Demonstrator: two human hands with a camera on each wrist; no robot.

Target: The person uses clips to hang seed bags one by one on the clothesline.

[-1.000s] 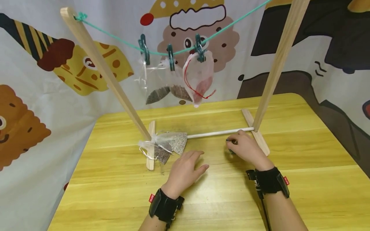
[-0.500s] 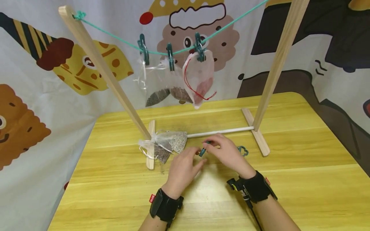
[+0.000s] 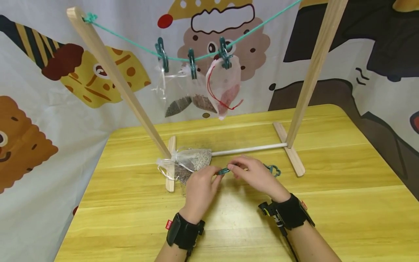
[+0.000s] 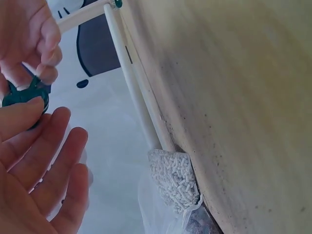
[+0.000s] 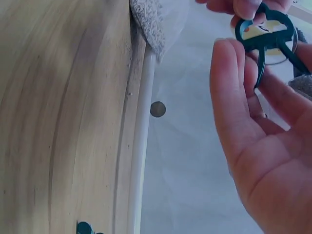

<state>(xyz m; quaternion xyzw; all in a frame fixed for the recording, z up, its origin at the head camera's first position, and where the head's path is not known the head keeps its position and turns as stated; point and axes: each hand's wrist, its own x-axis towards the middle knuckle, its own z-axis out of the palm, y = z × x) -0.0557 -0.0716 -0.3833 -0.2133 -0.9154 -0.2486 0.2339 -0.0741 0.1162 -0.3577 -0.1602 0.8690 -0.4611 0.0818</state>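
A dark green clothespin is held between both hands, low above the table. My left hand pinches its looped end with thumb and index finger, the other fingers loosely spread in the left wrist view. At the opposite end, my right hand has its fingers about the two handle legs of the clothespin, as the right wrist view shows. Just beyond the left hand lie a sheer drawstring bag of pale pellets and a bag with dark brown filling, partly hidden by that hand.
A second green clothespin lies behind the right hand. Wooden posts carry a sagging green cord; three sheer bags hang clipped from it, one with red string. A white rod joins the stand's feet.
My right hand has come left from near the stand's right foot, bringing the clothespin. The left hand has turned slightly and now grips its other end. A second clothespin has come into view.
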